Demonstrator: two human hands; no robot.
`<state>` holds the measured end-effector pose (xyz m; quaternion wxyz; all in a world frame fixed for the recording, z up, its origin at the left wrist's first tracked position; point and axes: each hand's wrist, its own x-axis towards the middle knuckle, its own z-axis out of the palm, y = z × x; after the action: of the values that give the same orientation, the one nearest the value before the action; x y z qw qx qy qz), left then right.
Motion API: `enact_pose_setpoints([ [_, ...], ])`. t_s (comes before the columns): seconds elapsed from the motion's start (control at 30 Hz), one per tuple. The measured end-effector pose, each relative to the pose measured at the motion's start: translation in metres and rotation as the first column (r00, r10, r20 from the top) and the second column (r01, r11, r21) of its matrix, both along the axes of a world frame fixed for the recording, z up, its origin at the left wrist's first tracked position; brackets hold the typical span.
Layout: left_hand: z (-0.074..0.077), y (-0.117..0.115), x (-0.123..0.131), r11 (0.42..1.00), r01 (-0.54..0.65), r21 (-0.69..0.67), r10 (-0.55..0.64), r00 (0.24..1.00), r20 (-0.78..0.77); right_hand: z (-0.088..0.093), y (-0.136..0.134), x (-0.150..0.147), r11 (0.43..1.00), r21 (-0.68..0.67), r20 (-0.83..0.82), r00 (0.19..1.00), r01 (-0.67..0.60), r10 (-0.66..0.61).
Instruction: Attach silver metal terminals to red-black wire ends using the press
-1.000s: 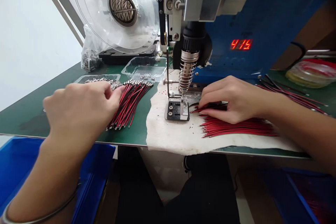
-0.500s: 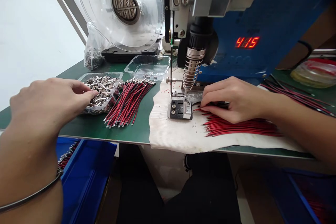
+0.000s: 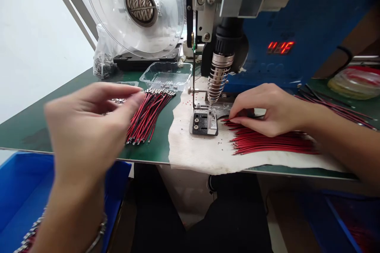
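My left hand (image 3: 86, 134) is raised over the table's left side, blurred by motion, thumb and forefinger pinched together near a bundle of red and black wires with metal ends (image 3: 148, 114). What the pinch holds is too small to see. My right hand (image 3: 267, 108) rests on a pile of red and black wires (image 3: 273, 144) on a white cloth (image 3: 192, 154), fingertips pressed on one wire beside a small metal fixture (image 3: 203, 122). Above the fixture hangs a coil-wrapped heating tip (image 3: 218, 79).
A blue machine with a red number display (image 3: 280, 47) stands behind. A clear reel (image 3: 133, 8), an empty clear tray (image 3: 166, 75) and a bag of small parts (image 3: 102, 63) sit at the back left. A blue bin (image 3: 20, 189) sits below the table edge.
My left hand left the tray of small metal parts and came up and right toward the wire bundle, now hiding the tray. My right hand stays on the wires. The display number changed.
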<state>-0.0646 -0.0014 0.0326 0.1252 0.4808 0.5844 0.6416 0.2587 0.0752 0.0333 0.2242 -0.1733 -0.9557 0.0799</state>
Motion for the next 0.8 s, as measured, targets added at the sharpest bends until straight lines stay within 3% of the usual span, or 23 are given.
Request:
enact_pose_setpoints([
  [0.03, 0.000, -0.003, 0.016, 0.999, -0.025, 0.030, 0.025, 1.000, 0.000, 0.001, 0.000, 0.000, 1.000, -0.030, -0.004, 1.000, 0.002, -0.002],
  [0.1, 0.000, -0.002, 0.040, 0.991, 0.039, 0.125, -0.062, 0.980, 0.187, 0.004, 0.000, 0.000, 0.997, -0.078, -0.015, 1.000, 0.003, -0.004],
  [0.2, -0.003, 0.008, 0.056, 0.962, 0.233, 0.143, -0.273, 0.832, 0.483, 0.004, 0.000, 0.000, 0.995, -0.101, -0.057, 0.998, 0.005, -0.011],
  [0.27, -0.008, 0.014, 0.063, 0.936, 0.335, 0.106, -0.333, 0.748, 0.574, 0.002, 0.000, -0.001, 0.996, -0.095, -0.103, 0.995, 0.001, -0.011],
  [0.47, -0.021, 0.016, 0.080, 0.872, 0.490, 0.021, -0.421, 0.727, 0.542, -0.002, -0.003, -0.009, 0.986, -0.137, -0.118, 0.987, 0.096, -0.112],
  [0.8, -0.035, 0.005, 0.070, 0.859, 0.507, -0.066, -0.443, 0.803, 0.397, -0.004, -0.021, -0.030, 0.928, -0.311, -0.146, 0.955, 0.205, -0.260],
])
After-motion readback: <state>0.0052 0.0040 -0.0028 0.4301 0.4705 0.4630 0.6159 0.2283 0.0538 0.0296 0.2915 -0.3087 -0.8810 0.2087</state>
